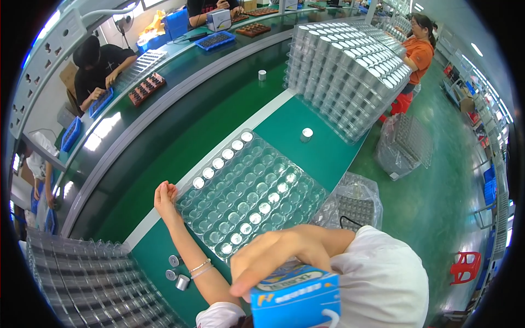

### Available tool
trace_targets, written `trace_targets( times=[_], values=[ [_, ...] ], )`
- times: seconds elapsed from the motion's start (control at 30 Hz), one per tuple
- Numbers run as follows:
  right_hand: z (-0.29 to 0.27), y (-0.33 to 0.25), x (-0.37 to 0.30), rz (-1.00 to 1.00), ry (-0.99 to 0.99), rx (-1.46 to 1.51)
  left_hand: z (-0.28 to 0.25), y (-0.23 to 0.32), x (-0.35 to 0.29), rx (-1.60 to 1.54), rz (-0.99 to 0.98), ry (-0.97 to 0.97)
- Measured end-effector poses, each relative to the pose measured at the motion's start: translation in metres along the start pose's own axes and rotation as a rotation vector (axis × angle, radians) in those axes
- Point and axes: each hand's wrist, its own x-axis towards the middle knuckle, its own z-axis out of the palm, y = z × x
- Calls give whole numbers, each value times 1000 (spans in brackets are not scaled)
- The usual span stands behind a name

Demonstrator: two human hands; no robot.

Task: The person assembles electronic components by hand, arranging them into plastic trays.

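Note:
My left hand (165, 198) rests with fingers together on the near left edge of a clear plastic cell tray (249, 191) lying on the green bench. The tray holds small silver caps (219, 163) along its far row and in a diagonal line across the middle. Close to the camera, my right hand (279, 254) grips the top of a blue carton (296, 298). A few loose silver cylinders (176, 274) lie beside my left forearm.
A tall stack of filled clear trays (344, 71) stands at the far end of the bench, with single caps (307, 133) near it. Empty trays (93, 284) are stacked at lower left. Bagged trays (404, 143) sit on the floor. Other people work along the conveyor (180, 131).

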Motion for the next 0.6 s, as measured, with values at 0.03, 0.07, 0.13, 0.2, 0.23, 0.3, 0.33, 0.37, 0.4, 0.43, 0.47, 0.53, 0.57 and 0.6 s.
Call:
trace_targets(
  times=[0.03, 0.07, 0.13, 0.2, 0.23, 0.3, 0.33, 0.37, 0.4, 0.43, 0.47, 0.53, 0.57, 0.6],
  values=[
    [1, -4, 1, -28, 7, -6, 1, 0, 0, 4, -1, 0],
    [1, -6, 1, -56, 13, -9, 0, 0, 0, 4, -1, 2],
    [0, -7, 0, -68, 12, -41, -2, 0, 1, -4, 3, -5],
    [-1, -8, 0, -81, 8, -73, -5, -2, 2, 2, -1, -6],
    [-1, -8, 1, -93, 16, -106, -7, -3, 3, 10, -7, -9],
    [-2, -9, 0, -105, 23, -138, -7, -3, 3, 10, -1, -9],
    [-5, -8, -1, -106, 33, -162, -8, -3, 3, 11, 3, -10],
    [-7, -9, -1, -107, 44, -189, -7, -3, 2, 10, 4, -12],
    [-8, -12, -1, -108, 43, -192, -5, -2, 1, 5, 4, -7],
    [-9, -16, -1, -58, 70, -239, -4, -1, 1, 1, 4, -3],
    [-9, -19, -2, -6, 98, -289, -3, -1, 0, -1, 3, -8],
    [-11, -18, -3, -8, 94, -283, -2, -2, -2, -4, 9, -9],
    [-11, -18, -2, -13, 88, -268, -5, -3, -1, -5, 9, -13],
    [-11, -17, -2, -13, 88, -272, -8, -3, 1, 3, 7, -12]
  ],
)
